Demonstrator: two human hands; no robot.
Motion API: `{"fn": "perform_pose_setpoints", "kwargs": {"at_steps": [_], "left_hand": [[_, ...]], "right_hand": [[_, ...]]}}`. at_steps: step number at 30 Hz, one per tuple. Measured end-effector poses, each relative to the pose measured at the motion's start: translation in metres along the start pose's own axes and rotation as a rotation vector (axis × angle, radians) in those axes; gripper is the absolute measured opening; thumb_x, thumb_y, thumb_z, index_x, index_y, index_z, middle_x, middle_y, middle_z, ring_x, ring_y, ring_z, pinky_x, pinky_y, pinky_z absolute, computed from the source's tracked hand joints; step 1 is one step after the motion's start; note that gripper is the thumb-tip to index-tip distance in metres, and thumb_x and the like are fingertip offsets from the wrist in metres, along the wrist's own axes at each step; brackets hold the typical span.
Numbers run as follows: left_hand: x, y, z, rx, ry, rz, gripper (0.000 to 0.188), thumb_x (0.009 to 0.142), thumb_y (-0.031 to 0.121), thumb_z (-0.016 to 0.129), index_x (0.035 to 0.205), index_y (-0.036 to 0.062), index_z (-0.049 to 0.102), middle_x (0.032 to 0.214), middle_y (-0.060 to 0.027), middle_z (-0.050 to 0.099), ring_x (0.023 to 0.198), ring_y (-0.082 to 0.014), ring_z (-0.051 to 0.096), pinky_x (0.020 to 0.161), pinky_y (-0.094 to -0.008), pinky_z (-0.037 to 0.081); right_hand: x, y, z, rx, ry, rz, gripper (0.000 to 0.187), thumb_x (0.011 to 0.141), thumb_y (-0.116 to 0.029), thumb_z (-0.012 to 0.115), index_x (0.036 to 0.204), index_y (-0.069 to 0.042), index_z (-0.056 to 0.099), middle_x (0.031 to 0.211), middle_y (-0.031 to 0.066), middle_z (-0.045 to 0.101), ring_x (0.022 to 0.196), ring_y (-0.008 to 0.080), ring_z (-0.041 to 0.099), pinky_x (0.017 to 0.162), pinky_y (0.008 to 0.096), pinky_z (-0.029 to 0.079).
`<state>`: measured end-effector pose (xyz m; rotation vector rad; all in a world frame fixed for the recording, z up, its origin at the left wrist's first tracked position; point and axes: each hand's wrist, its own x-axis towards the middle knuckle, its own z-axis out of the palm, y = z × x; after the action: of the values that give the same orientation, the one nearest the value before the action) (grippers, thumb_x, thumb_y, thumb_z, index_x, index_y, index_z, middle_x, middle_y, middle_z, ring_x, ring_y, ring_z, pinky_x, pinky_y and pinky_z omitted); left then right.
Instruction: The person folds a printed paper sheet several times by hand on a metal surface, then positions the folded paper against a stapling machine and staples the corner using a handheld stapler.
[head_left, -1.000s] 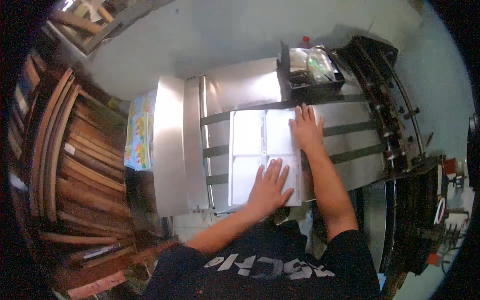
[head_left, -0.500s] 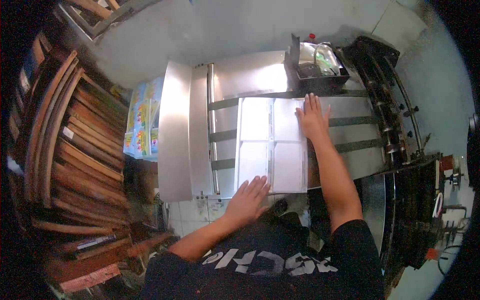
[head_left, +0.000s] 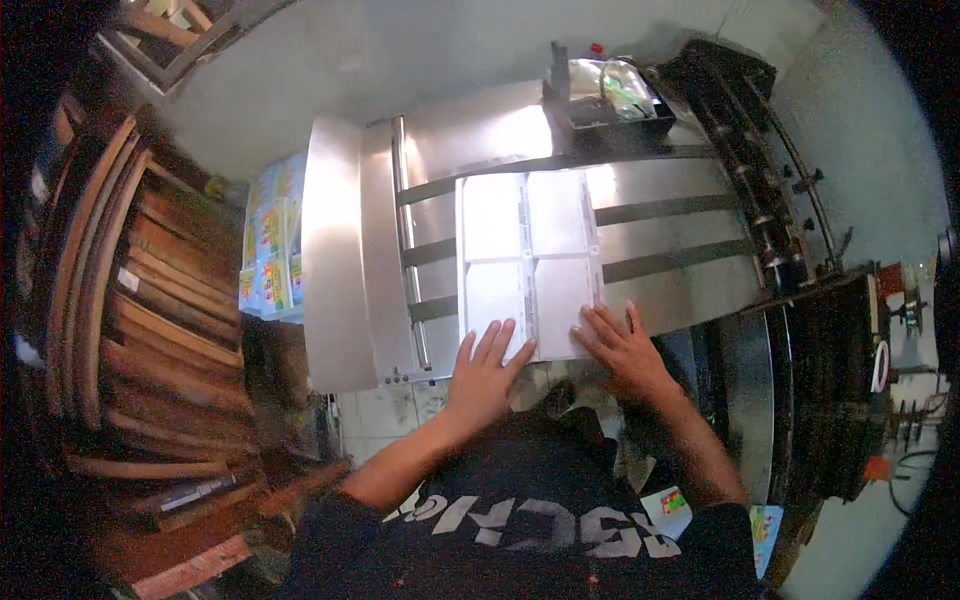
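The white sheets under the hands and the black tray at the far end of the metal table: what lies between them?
In the head view, only bare metal table with a dark belt strip crossing it separates the white sheets from the black tray. Both hands rest on the sheets' near edge.

- A large white printed sheet (head_left: pixel 528 262) is laid flat on a shiny metal feed table (head_left: pixel 660 215).
- Its near edge is pressed by the left hand (head_left: pixel 483 372) and the right hand (head_left: pixel 622 346), fingers spread.
- A black tray (head_left: pixel 608 103) is seen beyond the sheet.
- Colourful printed sheets (head_left: pixel 270 245) are stacked at the left.
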<state>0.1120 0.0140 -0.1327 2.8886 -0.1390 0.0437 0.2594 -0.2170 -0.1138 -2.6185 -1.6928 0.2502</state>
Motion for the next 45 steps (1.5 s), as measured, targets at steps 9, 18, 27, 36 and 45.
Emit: {"fn": "perform_pose_setpoints", "kwargs": {"at_steps": [9,18,27,36,45], "left_hand": [[0.004,0.003,-0.024,-0.071,0.245,0.149,0.034,0.079,0.020,0.067,0.113,0.0204,0.064,0.113,-0.0036,0.063,0.107,-0.0215,0.058,0.103,-0.0535,0.031],[0.041,0.027,-0.182,-0.667,0.362,0.148,0.018,0.084,0.012,0.067,0.101,0.0078,0.069,0.085,-0.0138,0.068,0.078,-0.0283,0.065,0.075,-0.0361,0.049],[0.039,0.035,-0.232,-0.948,0.326,0.082,0.022,0.088,0.010,0.065,0.107,0.0009,0.067,0.094,-0.0126,0.070,0.084,-0.0166,0.065,0.076,-0.0303,0.049],[0.048,0.036,-0.251,-0.771,0.323,0.293,0.021,0.083,0.005,0.067,0.103,0.0014,0.067,0.096,-0.0126,0.069,0.084,-0.0236,0.066,0.076,-0.0330,0.049],[0.057,0.021,-0.267,-0.714,0.221,0.626,0.020,0.081,0.003,0.066,0.100,0.0047,0.067,0.099,-0.0102,0.069,0.090,-0.0278,0.064,0.080,-0.0362,0.047]], "right_hand": [[-0.016,0.011,-0.023,0.503,0.345,0.052,0.030,0.078,-0.016,0.070,0.107,-0.015,0.064,0.114,0.0024,0.065,0.113,0.0242,0.059,0.109,0.0588,0.024],[0.018,-0.028,-0.176,0.746,1.122,0.234,0.037,0.077,-0.019,0.075,0.110,-0.009,0.062,0.118,0.0149,0.060,0.113,0.0339,0.056,0.105,0.0470,0.035],[0.011,-0.079,-0.196,0.188,1.021,-0.002,0.043,0.077,-0.021,0.073,0.117,-0.010,0.061,0.130,0.0129,0.054,0.120,0.0308,0.051,0.102,0.0486,0.035],[0.012,-0.076,-0.194,0.485,0.992,-0.058,0.053,0.079,-0.023,0.073,0.126,-0.005,0.054,0.131,0.0144,0.054,0.121,0.0300,0.052,0.106,0.0487,0.033],[0.014,-0.009,-0.178,1.205,0.782,0.071,0.054,0.080,-0.017,0.075,0.126,-0.002,0.050,0.122,0.0138,0.058,0.112,0.0206,0.056,0.094,0.0349,0.045]]}}
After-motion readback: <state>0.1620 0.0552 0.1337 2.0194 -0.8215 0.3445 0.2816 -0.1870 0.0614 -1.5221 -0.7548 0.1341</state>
